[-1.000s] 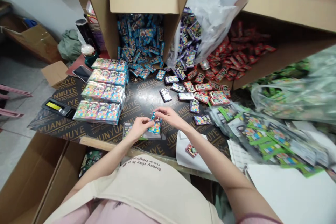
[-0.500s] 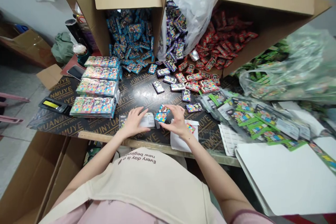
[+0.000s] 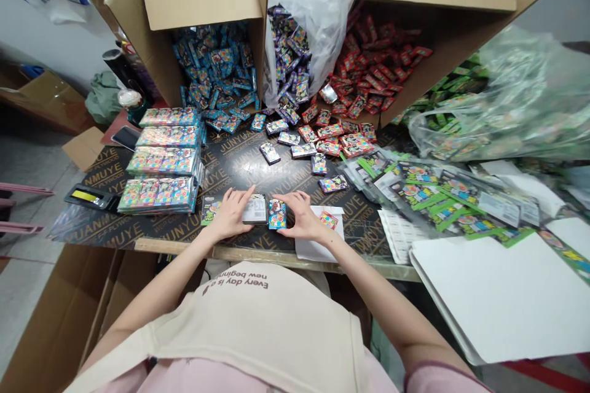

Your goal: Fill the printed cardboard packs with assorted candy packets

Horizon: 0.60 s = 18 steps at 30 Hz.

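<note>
A small blue packet [image 3: 277, 214] is held upright on the dark table [image 3: 239, 166] near its front edge, pinched at its right side by the fingers of the right hand [image 3: 302, 221]. The left hand [image 3: 230, 215] is laid flat with fingers spread on a clear sleeve [image 3: 254, 209] just beside the packet. Stacks of filled sleeves [image 3: 161, 163] are lined up to the left, and an open cardboard box [image 3: 203, 18] of blue packets is seen behind.
</note>
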Available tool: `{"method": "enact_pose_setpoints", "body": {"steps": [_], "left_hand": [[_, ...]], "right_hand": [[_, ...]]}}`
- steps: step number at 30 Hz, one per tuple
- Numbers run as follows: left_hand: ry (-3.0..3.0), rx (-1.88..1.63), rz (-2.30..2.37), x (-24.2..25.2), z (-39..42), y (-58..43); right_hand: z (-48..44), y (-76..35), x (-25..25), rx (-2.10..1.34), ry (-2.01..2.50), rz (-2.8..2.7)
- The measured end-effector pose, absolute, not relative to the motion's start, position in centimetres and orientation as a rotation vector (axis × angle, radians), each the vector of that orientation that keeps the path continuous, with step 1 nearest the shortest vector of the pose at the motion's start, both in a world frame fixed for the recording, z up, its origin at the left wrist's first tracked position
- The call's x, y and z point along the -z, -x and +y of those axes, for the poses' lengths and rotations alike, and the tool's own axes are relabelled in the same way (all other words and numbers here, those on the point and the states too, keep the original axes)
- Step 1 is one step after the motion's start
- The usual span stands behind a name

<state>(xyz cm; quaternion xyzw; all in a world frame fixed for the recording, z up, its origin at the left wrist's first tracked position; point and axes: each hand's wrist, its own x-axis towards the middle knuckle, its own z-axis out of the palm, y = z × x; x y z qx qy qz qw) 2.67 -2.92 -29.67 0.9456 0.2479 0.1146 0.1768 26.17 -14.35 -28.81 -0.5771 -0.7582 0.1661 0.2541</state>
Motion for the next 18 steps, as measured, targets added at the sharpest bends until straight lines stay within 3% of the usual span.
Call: {"method": "enact_pose_setpoints", "body": {"steps": [4,18], "left_hand": [[-2.655,-0.292,0.590,29.1,-2.7,-2.7],[-2.504,-0.420,0.560,29.3,-2.5,-2.1]], "right_hand": [[-13.9,-26.5,28.3,-0.582,1.429,-2.092],[-13.6,-26.1,27.4,-0.467,1.423,-2.083]]}}
